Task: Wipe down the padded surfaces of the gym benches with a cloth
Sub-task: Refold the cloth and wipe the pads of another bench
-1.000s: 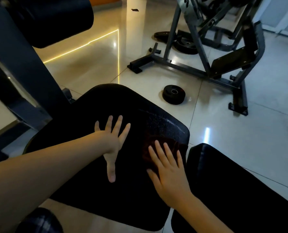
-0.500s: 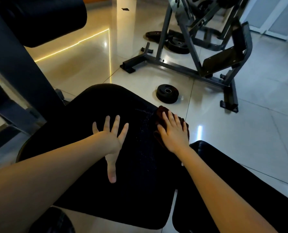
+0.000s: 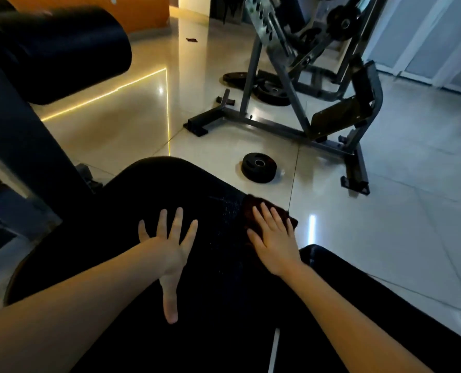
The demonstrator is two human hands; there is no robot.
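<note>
A: Left hand?
B: Left hand [image 3: 170, 249] is lying flat on the middle of the black padded desk [image 3: 154, 189], fingers spreading wide, holding nothing.
A: Right?
B: Right hand [image 3: 273, 238] is pressing flat on the dark brown cloth [image 3: 253, 201], fingers straight, not curling round it.
A: Cloth where?
B: Sitting on the desk's far right edge, covering the rim there.
A: Room around?
B: Shiny tile floor [image 3: 385, 224] is showing past that edge. A small weight plate [image 3: 259, 167] is lying near the desk's far edge, apart from it. A grey machine frame [image 3: 277, 127] is standing well beyond the desk. A second black pad [image 3: 358, 305] is sitting just beside the desk's right side, with a thin gap showing between.
</note>
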